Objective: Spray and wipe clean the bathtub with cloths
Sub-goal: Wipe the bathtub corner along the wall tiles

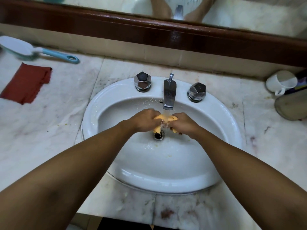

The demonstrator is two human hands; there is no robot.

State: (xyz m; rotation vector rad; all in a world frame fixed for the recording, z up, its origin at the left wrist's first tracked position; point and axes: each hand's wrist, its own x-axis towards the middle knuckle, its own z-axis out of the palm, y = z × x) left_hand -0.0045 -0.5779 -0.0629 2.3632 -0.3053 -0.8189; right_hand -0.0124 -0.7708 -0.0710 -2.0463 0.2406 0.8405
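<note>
both hands gripping yellow cloth, under tap

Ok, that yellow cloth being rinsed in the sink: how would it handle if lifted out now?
Probably floppy: the yellow cloth is bunched between the left hand and right hand, a tail drooping toward the drain. Likely heavy for its size and dripping, since water from the tap runs onto it.

Most of yellow cloth hidden by left hand and right hand, brush blurred, grey dish cut by edge
</note>
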